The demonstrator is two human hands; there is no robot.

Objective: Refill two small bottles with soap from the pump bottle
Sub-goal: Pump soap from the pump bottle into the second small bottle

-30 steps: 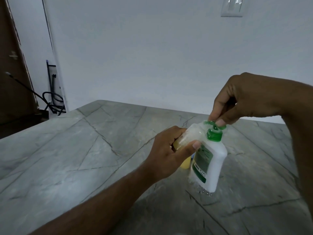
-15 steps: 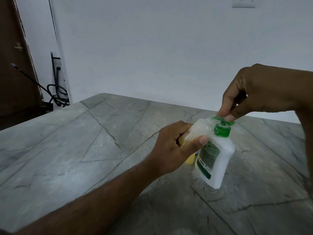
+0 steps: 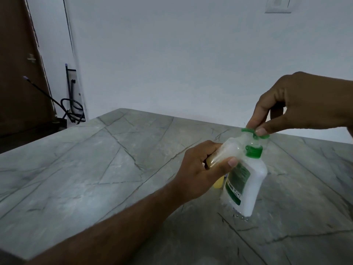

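While the left hand (image 3: 202,169) grips a small clear bottle (image 3: 229,152) tilted under the spout, the white pump bottle (image 3: 248,184) stands on the grey marble counter (image 3: 95,169). Its green pump head (image 3: 255,133) is pinched by the right hand (image 3: 298,106). Filling looks underway; a yellow bottle (image 3: 276,183) sits behind, its fill level hidden.

The pump bottle (image 3: 246,186) is stood on the tabletop (image 3: 95,178). A small bottle (image 3: 232,152) is held just left of it. Another small container (image 3: 276,183) is placed behind.
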